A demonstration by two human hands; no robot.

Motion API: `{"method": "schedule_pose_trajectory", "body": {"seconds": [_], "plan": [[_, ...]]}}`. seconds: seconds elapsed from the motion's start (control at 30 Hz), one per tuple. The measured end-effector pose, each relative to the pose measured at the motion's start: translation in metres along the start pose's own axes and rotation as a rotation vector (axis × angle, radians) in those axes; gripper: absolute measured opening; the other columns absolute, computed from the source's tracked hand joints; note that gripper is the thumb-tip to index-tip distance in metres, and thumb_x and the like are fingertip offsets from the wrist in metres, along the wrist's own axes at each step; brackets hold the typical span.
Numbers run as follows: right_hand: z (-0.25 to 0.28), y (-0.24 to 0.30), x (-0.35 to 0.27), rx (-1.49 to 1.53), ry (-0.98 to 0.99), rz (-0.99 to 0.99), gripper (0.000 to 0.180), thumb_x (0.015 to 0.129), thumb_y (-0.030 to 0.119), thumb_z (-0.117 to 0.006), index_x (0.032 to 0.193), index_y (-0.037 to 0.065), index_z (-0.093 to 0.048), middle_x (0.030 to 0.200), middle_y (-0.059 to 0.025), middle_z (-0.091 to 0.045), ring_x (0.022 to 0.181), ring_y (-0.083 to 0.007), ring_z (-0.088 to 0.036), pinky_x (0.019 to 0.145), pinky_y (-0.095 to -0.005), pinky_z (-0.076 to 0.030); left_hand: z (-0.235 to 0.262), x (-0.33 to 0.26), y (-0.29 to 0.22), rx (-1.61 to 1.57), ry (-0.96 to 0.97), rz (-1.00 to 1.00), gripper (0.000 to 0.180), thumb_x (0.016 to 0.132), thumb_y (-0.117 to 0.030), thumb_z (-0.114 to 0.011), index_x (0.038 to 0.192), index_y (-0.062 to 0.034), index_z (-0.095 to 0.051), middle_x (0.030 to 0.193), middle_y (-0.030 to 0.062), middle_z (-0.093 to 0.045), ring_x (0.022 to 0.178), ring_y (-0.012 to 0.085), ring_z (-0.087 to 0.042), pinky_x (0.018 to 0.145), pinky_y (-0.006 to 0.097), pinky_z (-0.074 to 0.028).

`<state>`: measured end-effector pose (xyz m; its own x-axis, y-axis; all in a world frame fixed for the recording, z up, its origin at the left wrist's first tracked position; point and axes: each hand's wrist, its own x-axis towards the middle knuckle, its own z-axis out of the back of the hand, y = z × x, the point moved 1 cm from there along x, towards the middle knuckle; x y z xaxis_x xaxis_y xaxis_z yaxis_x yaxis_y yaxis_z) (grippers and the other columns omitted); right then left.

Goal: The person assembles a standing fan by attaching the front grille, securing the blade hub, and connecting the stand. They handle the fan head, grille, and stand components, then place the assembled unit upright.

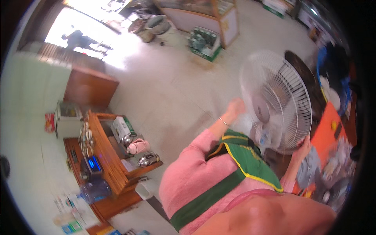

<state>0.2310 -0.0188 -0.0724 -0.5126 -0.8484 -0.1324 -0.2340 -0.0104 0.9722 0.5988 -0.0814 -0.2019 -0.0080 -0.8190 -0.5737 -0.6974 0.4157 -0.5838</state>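
Observation:
A large fan with a pale wire guard [299,92] and a grey round centre stands before me, partly smeared by motion. My right hand [302,148] is closed on the lower rim of the guard, its fingers partly hidden. Near the guard's left side is my left hand [236,109], with a bangle at the wrist; its fingers are too blurred to read. A clear plastic piece with a blue patch [266,137] shows at the lower front of the fan. I wear a green apron [250,160] over pink sleeves.
To the left, a wooden cabinet [107,150] carries thermos flasks [139,146], a box and a blue water jug [96,190]. A crate of bottles [203,43] stands on the floor by a counter. Orange cloth [327,129] and plastic bags [338,158] lie at the right.

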Motion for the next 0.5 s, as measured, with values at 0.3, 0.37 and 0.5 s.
{"method": "schedule_pose_trajectory", "body": {"seconds": [0.3, 0.37, 0.5], "plan": [[0.008, 0.001, 0.019, 0.783, 0.147, -0.224, 0.02, 0.098, 0.029, -0.05, 0.089, 0.012, -0.055, 0.062, 0.0094, -0.047, 0.049, -0.0004, -0.041, 0.041, -0.014, -0.033, 0.021, 0.034, -0.108, 0.173, -0.378, -0.293, 0.043, 0.091, -0.04, -0.051, 0.121, -0.0093, -0.049, 0.114, 0.0045, -0.054, 0.109, 0.0185, -0.047, 0.086, 0.044, -0.039], [0.01, -0.001, 0.02, 0.883, 0.333, -0.24, 0.026, 0.097, 0.033, -0.051, 0.079, 0.014, -0.055, 0.062, 0.0102, -0.047, 0.049, -0.0001, -0.041, 0.041, -0.014, -0.034, 0.007, 0.03, -0.128, 0.171, -0.383, -0.276, 0.045, 0.093, -0.046, -0.047, 0.118, -0.0087, -0.05, 0.108, 0.0037, -0.057, 0.103, 0.0185, -0.05, 0.084, 0.041, -0.039], [0.021, -0.017, 0.028, 0.964, 0.14, -0.364, 0.032, 0.095, 0.038, -0.054, 0.071, 0.016, -0.053, 0.057, 0.0103, -0.045, 0.047, -0.0005, -0.039, 0.041, -0.0161, -0.033, -0.025, 0.011, -0.149, 0.108, 0.068, -0.274, 0.043, 0.096, -0.047, -0.04, 0.105, -0.0087, -0.056, 0.09, 0.002, -0.058, 0.081, 0.0155, -0.055, 0.074, 0.033, -0.042]]}}
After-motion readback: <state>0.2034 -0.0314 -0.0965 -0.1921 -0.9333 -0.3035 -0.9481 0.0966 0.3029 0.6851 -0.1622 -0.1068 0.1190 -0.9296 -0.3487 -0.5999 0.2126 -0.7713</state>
